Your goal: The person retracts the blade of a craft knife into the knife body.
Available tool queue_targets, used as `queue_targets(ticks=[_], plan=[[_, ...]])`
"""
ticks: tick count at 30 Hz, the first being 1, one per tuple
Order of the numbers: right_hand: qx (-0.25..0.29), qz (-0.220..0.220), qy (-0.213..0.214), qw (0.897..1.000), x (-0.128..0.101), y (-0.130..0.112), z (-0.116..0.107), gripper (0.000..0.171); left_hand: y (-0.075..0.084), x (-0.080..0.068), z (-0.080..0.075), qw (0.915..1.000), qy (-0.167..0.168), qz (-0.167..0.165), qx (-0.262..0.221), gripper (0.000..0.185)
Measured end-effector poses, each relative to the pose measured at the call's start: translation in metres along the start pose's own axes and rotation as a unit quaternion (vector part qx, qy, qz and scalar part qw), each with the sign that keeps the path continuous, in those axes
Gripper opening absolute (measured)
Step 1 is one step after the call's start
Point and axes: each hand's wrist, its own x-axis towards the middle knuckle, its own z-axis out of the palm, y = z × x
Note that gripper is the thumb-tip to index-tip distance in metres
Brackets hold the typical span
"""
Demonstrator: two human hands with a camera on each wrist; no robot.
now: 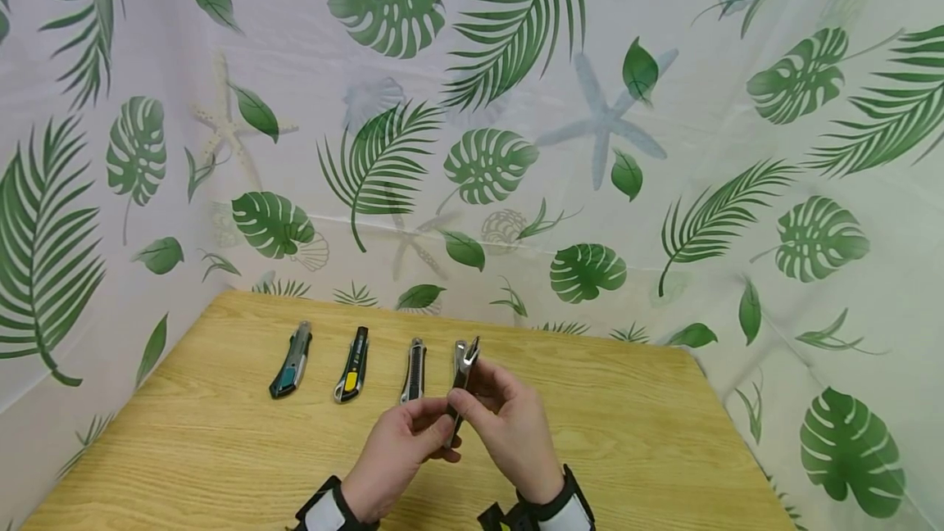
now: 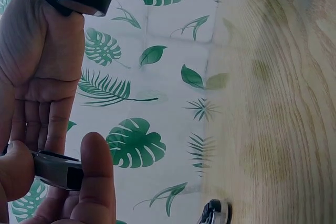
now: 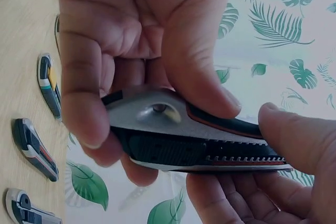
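Note:
Both hands hold one snap-off utility knife [image 1: 462,379] upright above the table. In the right wrist view, the knife [image 3: 163,135] shows a silver metal body, black grip parts with thin orange trim, a black slider and a toothed slot. My left hand [image 1: 394,453] pinches its lower end between thumb and fingers. Higher up, my right hand [image 1: 519,428] grips it, thumb along the near side. In the left wrist view, part of the knife [image 2: 59,170] shows between fingers. I cannot make out a blade.
On the wooden table [image 1: 612,433] lie more utility knives in a row: grey and teal [image 1: 292,360], black and yellow [image 1: 352,365], silver and black [image 1: 415,371], and one silver-tipped knife [image 1: 460,349] partly hidden behind the hands. A leaf-patterned sheet [image 1: 516,285] hangs around the table.

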Motion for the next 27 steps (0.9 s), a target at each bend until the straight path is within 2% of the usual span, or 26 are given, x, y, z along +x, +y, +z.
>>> queue_targets(ticks=[4,11,17,23,27], plan=[[0.000,-0.004,0.006,1.000,0.001,0.001,0.001,0.040,0.000,0.000,0.002,1.0000,-0.001,-0.002,0.004,0.045],[-0.014,0.012,0.022,1.000,0.004,0.003,-0.004,0.035,0.001,0.001,0.004,0.9996,-0.025,0.001,0.013,0.050],[-0.034,0.026,0.056,0.998,0.008,0.007,-0.015,0.033,-0.004,0.000,0.008,0.9973,-0.039,-0.002,0.062,0.051],[-0.067,0.041,0.081,0.994,0.019,0.020,-0.031,0.032,-0.012,-0.001,0.016,0.9867,-0.067,-0.010,0.148,0.042],[-0.139,0.034,0.082,0.986,0.034,0.038,-0.044,0.027,-0.019,-0.001,0.017,0.9754,-0.100,-0.019,0.196,0.038]])
